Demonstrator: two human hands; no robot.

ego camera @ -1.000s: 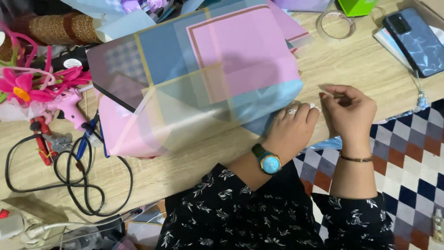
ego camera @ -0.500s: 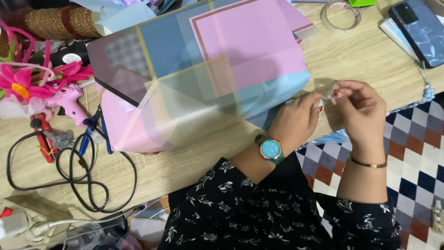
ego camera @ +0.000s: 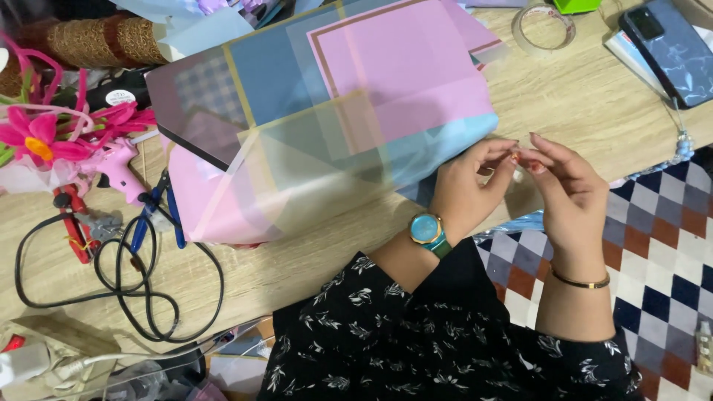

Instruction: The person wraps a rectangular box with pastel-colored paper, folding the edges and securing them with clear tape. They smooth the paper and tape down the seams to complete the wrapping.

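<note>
Two hands pinching clear tape (ego camera: 520,157), wrapped box (ego camera: 327,119)

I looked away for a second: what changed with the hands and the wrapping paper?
The left hand lifted off the edge of the wrapping paper and met the right hand; both now pinch something small and clear between their fingertips, too small to identify. The paper, tape roll, phone and glue gun stayed put.

wooden table (ego camera: 594,96), wrapping paper (ego camera: 334,119) (pink, blue), tape roll (ego camera: 546,30), phone (ego camera: 672,48)
</note>
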